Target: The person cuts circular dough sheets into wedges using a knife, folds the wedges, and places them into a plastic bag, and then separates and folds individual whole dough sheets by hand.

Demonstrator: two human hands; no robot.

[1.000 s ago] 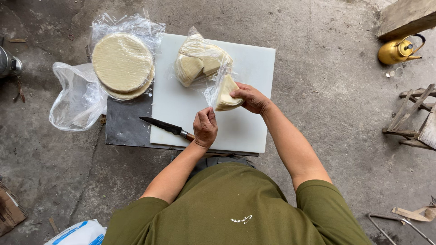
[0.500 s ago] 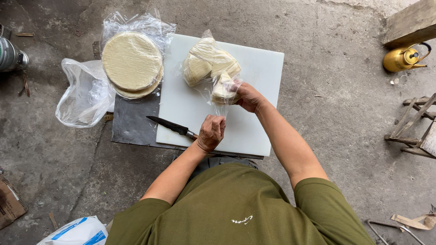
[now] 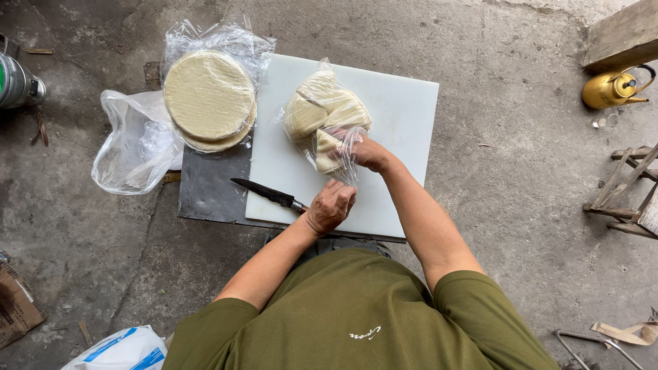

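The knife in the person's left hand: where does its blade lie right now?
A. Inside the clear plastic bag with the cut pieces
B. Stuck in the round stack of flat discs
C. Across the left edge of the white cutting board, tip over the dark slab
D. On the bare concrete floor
C: the knife, held by the left hand, lies low across the left edge of the white cutting board, its tip over the dark slab.

The floor (image 3: pixel 493 41) under me is gray, rough and stained. A gold kettle (image 3: pixel 612 88) sits on it at the far right, beside a wooden block (image 3: pixel 625 34). A wooden frame (image 3: pixel 634 192) stands lower down. Daylight falls softly, everywhere.
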